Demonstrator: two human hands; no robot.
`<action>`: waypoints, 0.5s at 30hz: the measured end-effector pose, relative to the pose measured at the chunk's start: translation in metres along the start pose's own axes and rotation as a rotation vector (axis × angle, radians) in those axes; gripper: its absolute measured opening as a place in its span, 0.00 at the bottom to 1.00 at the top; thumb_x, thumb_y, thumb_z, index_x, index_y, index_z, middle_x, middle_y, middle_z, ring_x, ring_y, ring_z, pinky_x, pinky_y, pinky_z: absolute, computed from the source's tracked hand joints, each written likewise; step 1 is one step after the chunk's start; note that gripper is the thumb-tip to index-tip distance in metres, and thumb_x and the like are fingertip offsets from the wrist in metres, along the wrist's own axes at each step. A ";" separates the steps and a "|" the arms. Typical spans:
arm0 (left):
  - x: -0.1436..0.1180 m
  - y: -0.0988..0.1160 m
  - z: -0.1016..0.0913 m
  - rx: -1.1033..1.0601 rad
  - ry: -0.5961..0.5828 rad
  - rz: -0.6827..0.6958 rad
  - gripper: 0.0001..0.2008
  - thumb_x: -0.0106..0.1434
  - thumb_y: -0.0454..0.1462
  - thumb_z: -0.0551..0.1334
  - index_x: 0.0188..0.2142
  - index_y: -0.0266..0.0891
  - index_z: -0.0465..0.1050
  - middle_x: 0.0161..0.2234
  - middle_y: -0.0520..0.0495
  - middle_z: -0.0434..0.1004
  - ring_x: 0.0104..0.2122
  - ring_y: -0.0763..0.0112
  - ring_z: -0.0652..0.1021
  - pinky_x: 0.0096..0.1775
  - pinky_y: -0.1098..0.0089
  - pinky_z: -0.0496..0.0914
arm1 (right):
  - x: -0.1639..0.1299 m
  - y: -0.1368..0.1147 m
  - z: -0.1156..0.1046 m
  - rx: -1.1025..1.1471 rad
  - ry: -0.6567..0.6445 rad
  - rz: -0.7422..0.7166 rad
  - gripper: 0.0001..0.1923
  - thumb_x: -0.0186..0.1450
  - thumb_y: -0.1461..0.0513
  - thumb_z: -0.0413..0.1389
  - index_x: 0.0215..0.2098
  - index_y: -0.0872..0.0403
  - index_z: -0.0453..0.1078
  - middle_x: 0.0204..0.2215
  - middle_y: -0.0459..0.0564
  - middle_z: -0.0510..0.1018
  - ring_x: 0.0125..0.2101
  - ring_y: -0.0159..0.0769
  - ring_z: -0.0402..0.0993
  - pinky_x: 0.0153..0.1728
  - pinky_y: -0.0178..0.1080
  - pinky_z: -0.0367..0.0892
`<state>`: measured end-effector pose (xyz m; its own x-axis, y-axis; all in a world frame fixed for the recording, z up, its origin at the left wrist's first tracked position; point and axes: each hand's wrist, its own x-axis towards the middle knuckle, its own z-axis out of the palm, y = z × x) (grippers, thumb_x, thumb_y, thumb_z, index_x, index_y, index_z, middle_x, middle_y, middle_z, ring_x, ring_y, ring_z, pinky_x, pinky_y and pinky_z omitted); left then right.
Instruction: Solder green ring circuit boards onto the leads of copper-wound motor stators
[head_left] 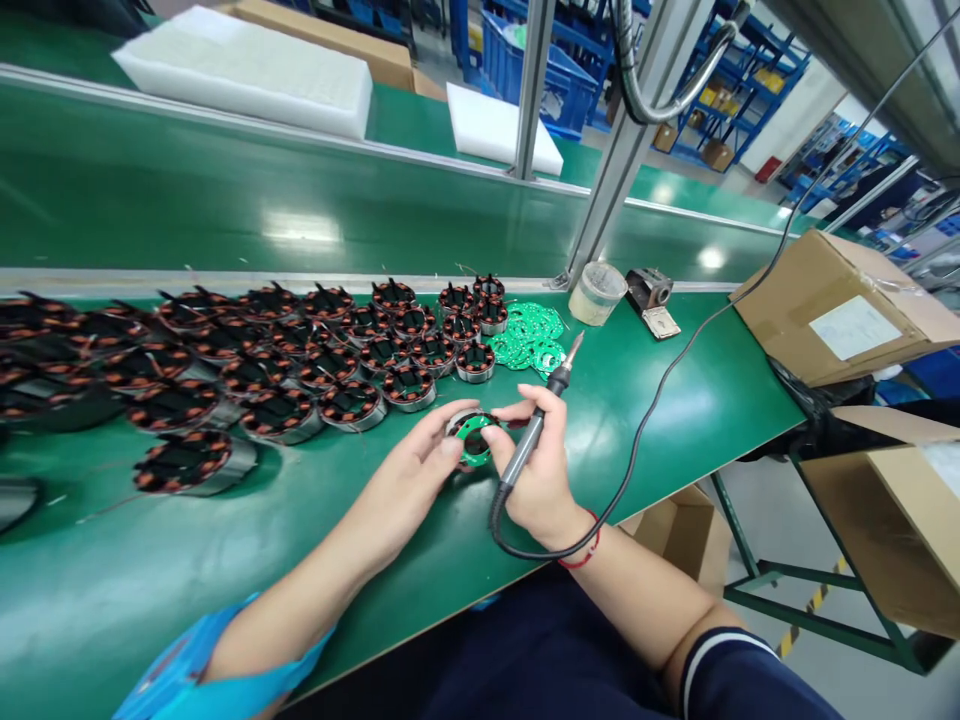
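My left hand [411,482] is closed around the side of a motor stator [454,424], just above the green bench top. On the stator's face lies a ring-shaped green circuit board [474,459], with my left thumb pressing its edge. A soldering iron [529,442] rests in my right hand [546,492], its tip pointing up and away from the board. My right thumb and fingertips also touch the stator and board from the right. Beyond my hands lies a pile of green ring boards [531,335]. Rows of wound stators [352,400] stand to the left.
A round tub [598,293] and a soldering iron stand [660,305] sit at the back right. The iron's black cable [651,400] loops over my right wrist and up rightward. A cardboard box [847,300] stands at the right end. A metal post [619,170] rises behind the bench.
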<state>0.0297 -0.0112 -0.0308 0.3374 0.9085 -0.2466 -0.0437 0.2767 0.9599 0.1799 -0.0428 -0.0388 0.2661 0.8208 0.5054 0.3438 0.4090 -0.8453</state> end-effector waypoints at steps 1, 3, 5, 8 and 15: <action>0.000 0.000 0.000 -0.015 -0.013 0.013 0.44 0.53 0.63 0.72 0.62 0.42 0.71 0.58 0.40 0.77 0.54 0.54 0.77 0.47 0.66 0.75 | 0.003 0.000 0.001 0.011 0.017 0.025 0.23 0.69 0.62 0.59 0.60 0.47 0.60 0.40 0.46 0.80 0.39 0.33 0.80 0.45 0.39 0.77; 0.001 -0.001 0.000 -0.028 -0.021 0.046 0.45 0.52 0.58 0.75 0.64 0.42 0.69 0.60 0.40 0.76 0.58 0.52 0.76 0.55 0.62 0.73 | 0.008 0.001 0.002 0.030 0.050 0.061 0.22 0.69 0.62 0.59 0.59 0.47 0.61 0.39 0.45 0.80 0.38 0.33 0.80 0.44 0.39 0.76; 0.002 -0.001 0.001 -0.027 0.004 0.074 0.45 0.53 0.57 0.75 0.64 0.42 0.68 0.60 0.40 0.76 0.58 0.52 0.76 0.59 0.59 0.72 | 0.012 0.002 0.004 0.035 0.068 0.085 0.21 0.69 0.62 0.59 0.58 0.48 0.62 0.37 0.45 0.80 0.38 0.33 0.80 0.45 0.39 0.76; 0.003 -0.003 0.004 -0.042 0.052 0.096 0.44 0.53 0.56 0.75 0.64 0.42 0.69 0.59 0.40 0.77 0.57 0.53 0.76 0.59 0.59 0.72 | 0.014 0.003 0.007 0.036 0.054 0.113 0.20 0.68 0.61 0.59 0.57 0.48 0.62 0.37 0.44 0.80 0.37 0.33 0.80 0.44 0.39 0.76; 0.003 0.006 0.000 -0.355 -0.032 0.014 0.28 0.56 0.52 0.75 0.52 0.45 0.80 0.47 0.46 0.84 0.40 0.63 0.82 0.41 0.67 0.79 | 0.020 -0.003 -0.009 0.022 -0.077 -0.003 0.18 0.70 0.61 0.58 0.56 0.47 0.62 0.38 0.46 0.83 0.38 0.34 0.82 0.45 0.40 0.77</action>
<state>0.0304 -0.0071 -0.0257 0.3636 0.9043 -0.2238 -0.3710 0.3609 0.8556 0.1927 -0.0312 -0.0239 0.1947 0.8477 0.4935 0.3247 0.4191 -0.8479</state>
